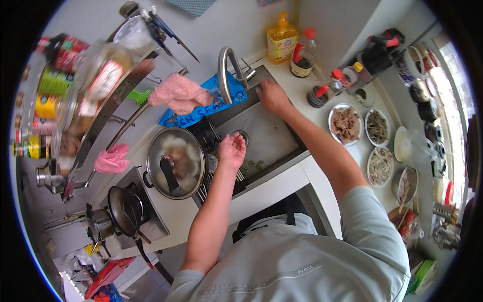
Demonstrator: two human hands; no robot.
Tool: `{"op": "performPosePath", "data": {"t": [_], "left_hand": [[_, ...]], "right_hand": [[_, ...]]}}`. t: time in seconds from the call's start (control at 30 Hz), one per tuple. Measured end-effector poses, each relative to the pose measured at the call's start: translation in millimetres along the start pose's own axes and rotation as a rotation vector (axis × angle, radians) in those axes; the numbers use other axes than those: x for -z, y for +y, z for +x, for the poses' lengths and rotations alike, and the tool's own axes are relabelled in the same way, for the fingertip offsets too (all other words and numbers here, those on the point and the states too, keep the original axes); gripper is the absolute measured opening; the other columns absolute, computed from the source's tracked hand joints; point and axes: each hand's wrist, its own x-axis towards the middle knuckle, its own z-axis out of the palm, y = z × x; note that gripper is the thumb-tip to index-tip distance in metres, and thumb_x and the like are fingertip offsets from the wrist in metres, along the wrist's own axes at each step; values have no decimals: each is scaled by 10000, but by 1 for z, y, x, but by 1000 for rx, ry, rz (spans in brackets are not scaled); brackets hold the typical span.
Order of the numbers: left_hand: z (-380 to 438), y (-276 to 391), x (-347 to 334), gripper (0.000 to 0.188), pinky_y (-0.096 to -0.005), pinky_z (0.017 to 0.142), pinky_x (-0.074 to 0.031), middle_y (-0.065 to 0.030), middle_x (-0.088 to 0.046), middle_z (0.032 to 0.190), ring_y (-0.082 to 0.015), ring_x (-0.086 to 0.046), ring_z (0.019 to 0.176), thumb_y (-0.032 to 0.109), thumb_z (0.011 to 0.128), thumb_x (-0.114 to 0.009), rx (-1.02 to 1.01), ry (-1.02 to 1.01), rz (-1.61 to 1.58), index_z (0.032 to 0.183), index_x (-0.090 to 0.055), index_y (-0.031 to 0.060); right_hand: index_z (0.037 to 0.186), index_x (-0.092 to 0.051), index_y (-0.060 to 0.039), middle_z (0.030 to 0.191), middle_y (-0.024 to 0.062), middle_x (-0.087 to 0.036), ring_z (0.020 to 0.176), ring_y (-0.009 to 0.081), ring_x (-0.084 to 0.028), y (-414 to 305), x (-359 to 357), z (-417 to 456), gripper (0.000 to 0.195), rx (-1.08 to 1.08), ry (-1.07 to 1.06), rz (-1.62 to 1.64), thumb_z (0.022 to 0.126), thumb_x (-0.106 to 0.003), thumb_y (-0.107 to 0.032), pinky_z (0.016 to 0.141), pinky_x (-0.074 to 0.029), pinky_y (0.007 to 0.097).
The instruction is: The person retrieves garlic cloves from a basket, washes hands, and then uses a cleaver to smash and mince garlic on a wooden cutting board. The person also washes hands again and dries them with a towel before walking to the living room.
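My left hand (pixel 232 149) hovers over the left side of the metal sink (pixel 269 137), palm up and loosely cupped, with nothing in it. Below it are the drain (pixel 241 138) and a few green leaves (pixel 256 165) on the sink floor. At the sink's far right corner, my right hand (pixel 272 95) is bent down and slightly blurred; its fingertips are hidden. The curved faucet (pixel 227 70) rises left of that hand, with its lever (pixel 249 70) close behind. No running water can be made out.
Left of the sink sits a glass-lidded pan (pixel 176 162) of food. A blue plastic bag (pixel 205 109) lies behind it, beneath a pink towel (pixel 179 92) on a rail. Plates of sliced meat (pixel 345 124) and other food line the right counter, with sauce bottles (pixel 303 54) behind. A wok (pixel 124 209) stands on the stove.
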Motion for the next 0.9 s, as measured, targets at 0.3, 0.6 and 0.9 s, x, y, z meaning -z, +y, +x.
{"op": "performPosePath", "data": {"t": [0.3, 0.6, 0.9], "left_hand": [[55, 7, -39, 594, -410, 990, -599, -262, -585, 1316, -393, -630, 1203, 410, 1127, -323, -108, 196, -276, 1313, -512, -121], [107, 6, -39, 621, -449, 987, -601, -272, -580, 1311, -419, -628, 1186, 441, 1125, -280, -60, 284, -400, 1288, -511, -112], [155, 2, -36, 640, -481, 962, -609, -289, -607, 1285, -446, -610, 1225, 460, 1122, -267, -54, 410, -435, 1180, -547, -113]], "right_hand": [[942, -782, -66, 1043, 183, -756, 982, 385, -726, 30, -58, 161, 209, -21, -13, -110, 827, -630, -152, 842, -589, 484], [890, -746, -48, 945, 193, -745, 938, 395, -711, 61, -69, 159, 273, -102, 51, -54, 969, -596, -262, 840, -568, 500], [949, -779, -50, 1031, 192, -754, 976, 369, -730, 45, -60, 155, 228, -200, -16, -21, 894, -590, -165, 842, -589, 480]]}}
